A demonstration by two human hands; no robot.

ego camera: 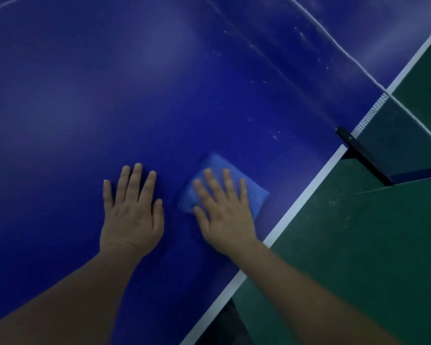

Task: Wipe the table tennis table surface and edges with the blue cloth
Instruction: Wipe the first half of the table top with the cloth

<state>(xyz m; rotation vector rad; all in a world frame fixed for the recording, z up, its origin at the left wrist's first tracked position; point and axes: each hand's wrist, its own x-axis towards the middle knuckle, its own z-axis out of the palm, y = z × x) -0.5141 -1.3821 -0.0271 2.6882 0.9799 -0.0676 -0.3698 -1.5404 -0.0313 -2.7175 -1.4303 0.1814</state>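
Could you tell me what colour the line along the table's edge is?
White, a plain stripe bordering the blue table, seen in the head view.

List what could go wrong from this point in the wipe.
1. The right hand presses the folded blue cloth with flat fingers only; it may slip out mid-stroke.
2. The net clamp sits just ahead; a forward stroke could knock it.
3. White specks near the net may be missed.

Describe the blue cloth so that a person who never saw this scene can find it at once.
Start at the dark blue table and follow its white side edge toward the net clamp. Just inside that edge, the right hand presses flat on the cloth. It is a folded, lighter blue pad; the left hand rests on bare table.
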